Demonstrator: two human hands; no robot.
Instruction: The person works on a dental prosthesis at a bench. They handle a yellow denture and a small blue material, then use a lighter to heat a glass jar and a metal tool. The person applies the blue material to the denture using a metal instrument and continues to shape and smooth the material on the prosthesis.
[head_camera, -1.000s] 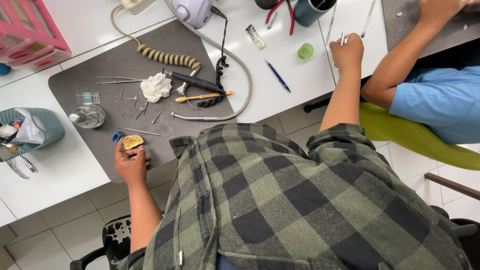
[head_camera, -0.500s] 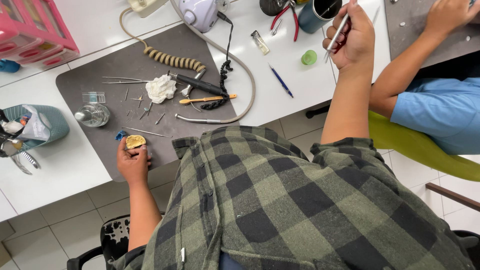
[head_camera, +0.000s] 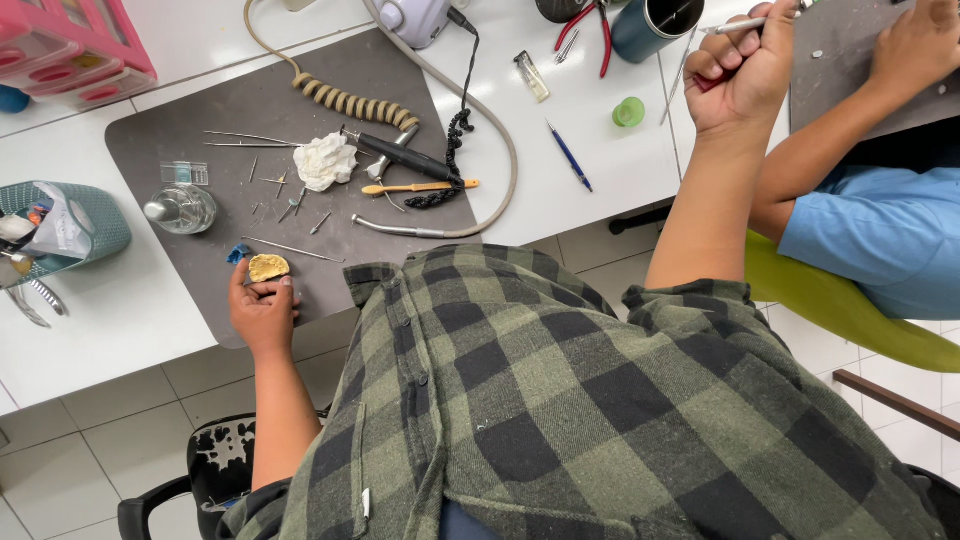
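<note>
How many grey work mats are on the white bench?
2: one large grey mat in front of the left hand, strewn with tools; a second grey mat at top right, cut off by the frame, under a co-worker's hand.

The scene is bright and evenly lit, with soft light from above. The white glossy tabletop (head_camera: 600, 130) shows mild glare, while the grey matte work mat (head_camera: 200, 110) stays dull. Shadows are short and faint under the small tools. The picture is sharp in the middle; straight edges bend slightly near the corners.
</note>
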